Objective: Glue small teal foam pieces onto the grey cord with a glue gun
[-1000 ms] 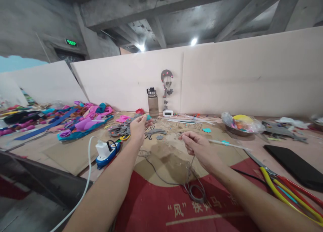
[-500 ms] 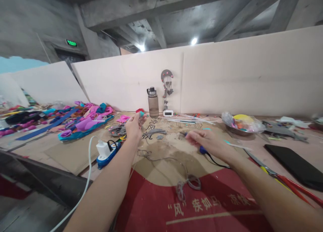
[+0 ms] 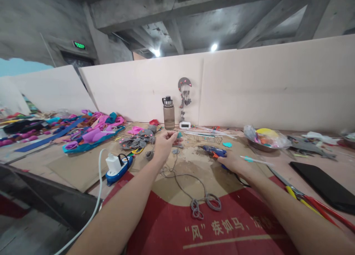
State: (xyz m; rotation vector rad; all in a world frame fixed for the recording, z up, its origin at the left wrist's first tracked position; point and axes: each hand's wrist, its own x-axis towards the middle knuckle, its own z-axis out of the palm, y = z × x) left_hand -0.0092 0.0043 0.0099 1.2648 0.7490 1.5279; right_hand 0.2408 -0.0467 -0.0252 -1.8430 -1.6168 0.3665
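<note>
My left hand (image 3: 165,142) pinches a small teal piece (image 3: 179,135) over the middle of the cardboard, in front of the water bottle (image 3: 168,114). My right hand (image 3: 229,161) is closed round the handle of a blue glue gun (image 3: 215,151), whose tip points left. Below my left hand lies a small grey felt piece (image 3: 175,151). A grey cord (image 3: 188,176) runs from there toward me and ends in loops. Grey felt pieces (image 3: 135,141) are heaped left of my left hand.
A power strip (image 3: 119,173) with a white plug stands at left, near colourful felt scraps (image 3: 95,134). At right are a bowl of bagged pieces (image 3: 262,146), scissors (image 3: 298,192) and a black phone (image 3: 324,184). A grey moon hanging (image 3: 185,85) is against the white board.
My left hand has moved right and slightly down with the teal piece. My right hand has shifted slightly right and down, and the glue gun in it now shows clearly.
</note>
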